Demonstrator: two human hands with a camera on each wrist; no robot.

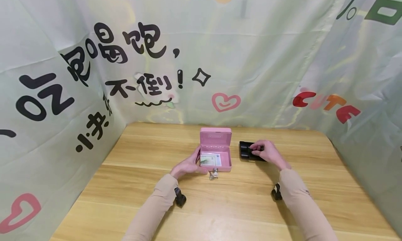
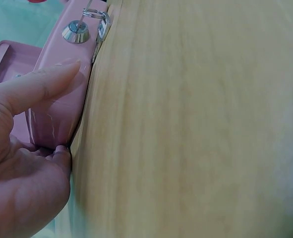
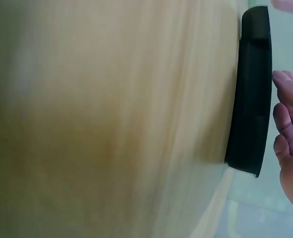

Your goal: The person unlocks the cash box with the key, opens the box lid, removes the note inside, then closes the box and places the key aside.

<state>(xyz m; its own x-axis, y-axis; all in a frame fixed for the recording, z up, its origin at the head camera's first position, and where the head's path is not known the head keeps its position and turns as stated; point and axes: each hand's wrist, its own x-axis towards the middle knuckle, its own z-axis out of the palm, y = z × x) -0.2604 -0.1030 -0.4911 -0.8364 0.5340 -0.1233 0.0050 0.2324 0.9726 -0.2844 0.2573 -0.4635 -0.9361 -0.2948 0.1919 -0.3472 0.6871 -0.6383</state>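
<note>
A pink cash box [image 1: 226,168] stands on the table with its lid [image 1: 215,137] raised. Banknotes [image 1: 211,159] lie inside, to the left. My left hand [image 1: 187,165] holds the box's front left corner; in the left wrist view its thumb lies along the front wall and its other fingers bend against the side. Keys [image 1: 212,175] on a ring hang from the front lock [image 2: 76,32]. To the right of the box is a black compartment tray [image 3: 254,94]. Over it is my right hand [image 1: 267,151], fingers loosely bent, fingertips right at the tray's top edge.
The wooden table [image 1: 220,209] reaches back to a printed cloth curtain [image 1: 260,70], which also hangs along the left and right sides. A black wrist camera [image 1: 180,197] sits on the left sleeve, and another camera [image 1: 276,192] on the right one.
</note>
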